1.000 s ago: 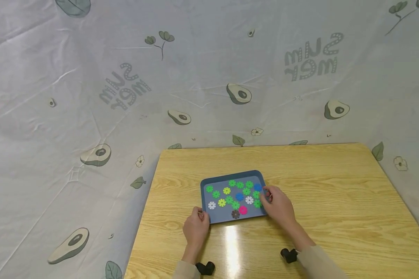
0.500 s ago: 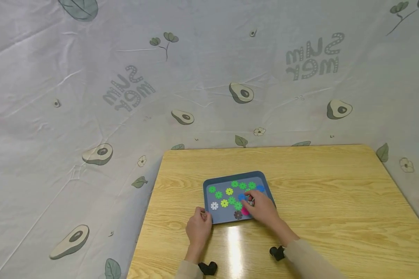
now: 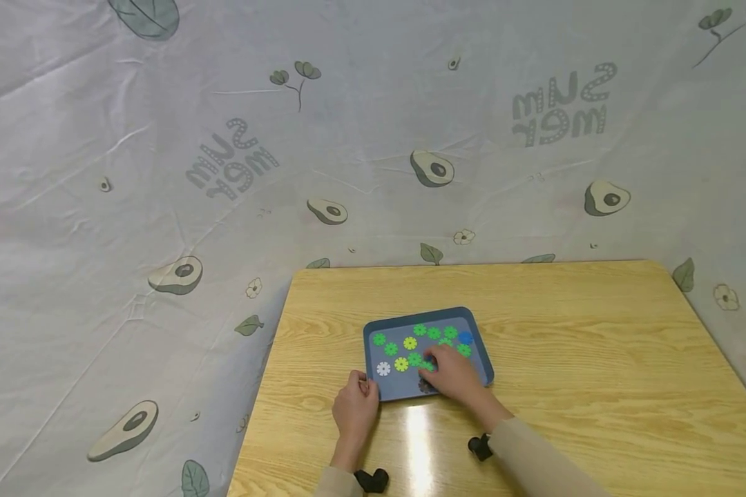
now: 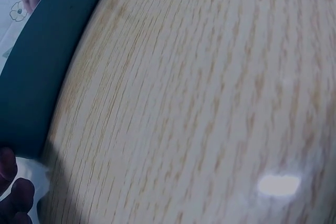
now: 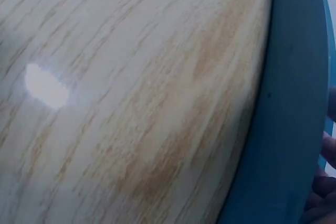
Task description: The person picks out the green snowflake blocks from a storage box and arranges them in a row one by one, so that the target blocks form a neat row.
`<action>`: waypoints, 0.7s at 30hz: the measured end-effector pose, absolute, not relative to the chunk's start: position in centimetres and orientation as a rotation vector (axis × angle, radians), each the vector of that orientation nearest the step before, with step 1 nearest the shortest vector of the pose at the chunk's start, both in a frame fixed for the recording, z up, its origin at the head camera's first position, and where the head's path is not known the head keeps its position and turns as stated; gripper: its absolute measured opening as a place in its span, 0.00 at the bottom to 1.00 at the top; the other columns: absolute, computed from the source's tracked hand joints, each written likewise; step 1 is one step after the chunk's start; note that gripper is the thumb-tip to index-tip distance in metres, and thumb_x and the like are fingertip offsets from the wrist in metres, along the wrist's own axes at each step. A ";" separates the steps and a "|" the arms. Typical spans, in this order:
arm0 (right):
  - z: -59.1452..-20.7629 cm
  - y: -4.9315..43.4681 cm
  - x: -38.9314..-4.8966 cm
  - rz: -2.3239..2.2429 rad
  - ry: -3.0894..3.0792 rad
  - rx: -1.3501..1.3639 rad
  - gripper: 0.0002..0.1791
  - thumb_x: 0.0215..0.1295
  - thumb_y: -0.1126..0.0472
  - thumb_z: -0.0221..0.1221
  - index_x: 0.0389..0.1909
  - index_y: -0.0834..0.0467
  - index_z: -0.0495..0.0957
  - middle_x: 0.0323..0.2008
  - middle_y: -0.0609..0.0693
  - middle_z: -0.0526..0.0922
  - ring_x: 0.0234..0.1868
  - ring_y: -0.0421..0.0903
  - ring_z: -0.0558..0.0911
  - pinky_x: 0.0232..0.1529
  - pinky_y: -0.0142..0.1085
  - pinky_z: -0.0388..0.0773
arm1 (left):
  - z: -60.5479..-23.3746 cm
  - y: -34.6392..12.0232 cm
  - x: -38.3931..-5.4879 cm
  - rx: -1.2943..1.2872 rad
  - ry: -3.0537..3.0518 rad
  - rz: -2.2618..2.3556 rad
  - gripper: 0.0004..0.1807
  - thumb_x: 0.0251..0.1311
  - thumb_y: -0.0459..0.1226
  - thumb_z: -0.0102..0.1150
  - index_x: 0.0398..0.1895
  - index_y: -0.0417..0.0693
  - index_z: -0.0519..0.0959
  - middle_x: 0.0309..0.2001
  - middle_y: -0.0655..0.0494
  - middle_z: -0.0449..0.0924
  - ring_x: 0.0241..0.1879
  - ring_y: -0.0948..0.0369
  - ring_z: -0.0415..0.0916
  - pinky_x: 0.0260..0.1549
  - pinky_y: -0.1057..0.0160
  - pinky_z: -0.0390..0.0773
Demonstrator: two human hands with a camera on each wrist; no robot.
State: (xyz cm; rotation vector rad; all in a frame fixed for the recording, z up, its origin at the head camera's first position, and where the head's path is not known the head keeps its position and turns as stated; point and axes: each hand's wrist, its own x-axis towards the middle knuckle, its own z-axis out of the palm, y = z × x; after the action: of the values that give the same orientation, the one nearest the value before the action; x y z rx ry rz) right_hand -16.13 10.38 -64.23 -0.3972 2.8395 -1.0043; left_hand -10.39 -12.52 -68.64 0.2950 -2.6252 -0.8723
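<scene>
A blue-grey tray (image 3: 403,396) holds several flat, notched flower-shaped discs. In the head view there are green discs (image 3: 420,330), yellow discs (image 3: 410,343), a white disc (image 3: 383,368) and a blue disc (image 3: 465,337). My left hand (image 3: 356,407) grips the tray's front left corner; in the left wrist view its fingertips (image 4: 20,195) show beside that corner. Over the tray's middle reaches my right hand (image 3: 455,376), thumb and forefinger apart around another blue disc and a green disc (image 3: 427,366). A dark brown disc (image 3: 424,386) lies below the thumb, and the hand hides other discs.
The tray stands on a wooden table (image 3: 572,359), with table surface on all sides of it. A pale printed cloth (image 3: 373,138) hangs behind and at the sides. Black wrist mounts (image 3: 373,480) sit near both sleeves.
My right hand has moved left from the tray's right side to its middle, now covering the pink disc and a white one. The left hand stays at the corner. The view has shifted slightly.
</scene>
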 end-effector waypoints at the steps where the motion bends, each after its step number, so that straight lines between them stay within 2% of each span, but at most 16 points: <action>1: -64.3 10.3 -16.1 -0.985 2.843 -0.399 0.16 0.62 0.56 0.72 0.47 0.59 0.84 0.38 0.50 0.80 0.38 0.45 0.77 0.43 0.46 0.77 | -68.7 -12.5 -10.4 0.296 -2.624 -0.873 0.03 0.61 0.39 0.64 0.33 0.53 0.80 0.15 0.73 0.66 0.14 0.67 0.63 0.16 0.61 0.63; 16: -64.9 10.1 -16.2 -0.943 2.823 -0.346 0.14 0.60 0.59 0.72 0.44 0.60 0.83 0.40 0.51 0.79 0.40 0.47 0.79 0.45 0.47 0.78 | -68.6 -12.4 -10.2 0.294 -2.587 -0.867 0.03 0.58 0.37 0.64 0.31 0.51 0.79 0.15 0.72 0.65 0.13 0.67 0.62 0.15 0.61 0.62; 21: -65.0 10.0 -16.5 -0.954 2.812 -0.316 0.13 0.61 0.60 0.71 0.44 0.59 0.82 0.36 0.48 0.78 0.36 0.45 0.77 0.42 0.46 0.78 | -68.5 -12.3 -10.3 0.294 -2.586 -0.864 0.03 0.59 0.37 0.65 0.31 0.51 0.79 0.15 0.72 0.65 0.13 0.67 0.61 0.15 0.61 0.61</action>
State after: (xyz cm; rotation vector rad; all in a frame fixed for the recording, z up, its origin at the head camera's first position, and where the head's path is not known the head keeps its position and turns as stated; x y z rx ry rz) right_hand -16.53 10.03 -65.03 -0.3156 2.8118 -0.9539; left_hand -10.32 -12.30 -68.47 0.2938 -2.5860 -0.8643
